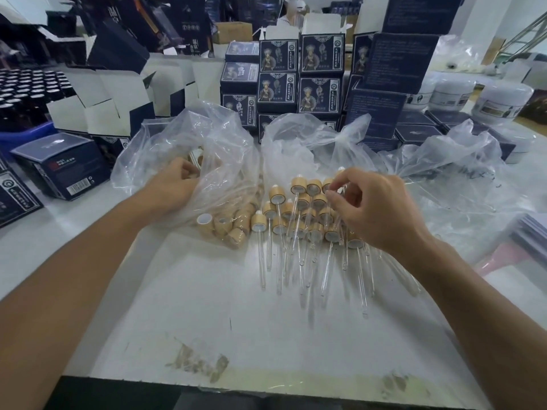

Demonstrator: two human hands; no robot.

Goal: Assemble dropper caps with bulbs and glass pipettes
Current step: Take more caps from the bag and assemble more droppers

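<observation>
— While reaching into the bag [189, 149] on the left for a fresh wooden cap, worth gripping just one, by the rim, white liner facing up. Left hand [174, 182] curled over the plastic, fingers tucked in; cannot tell whether anything sits between them.

— And the right hand [376, 208]?

— Fingertips pinching the top of a finished dropper [336, 187] at the far edge of the pile [307, 214] in mid bench [236, 306]. Best laid down flat, glass pointing toward the body like the rest, never dropped tip first.

— Counts?

— Roughly twenty finished droppers, caps bunched, glass stems fanned toward the near edge. About eight loose caps [228, 226] showing through the bag's lower part, possibly more behind the creases. Three clear bags in all. Two hands, well apart.
</observation>
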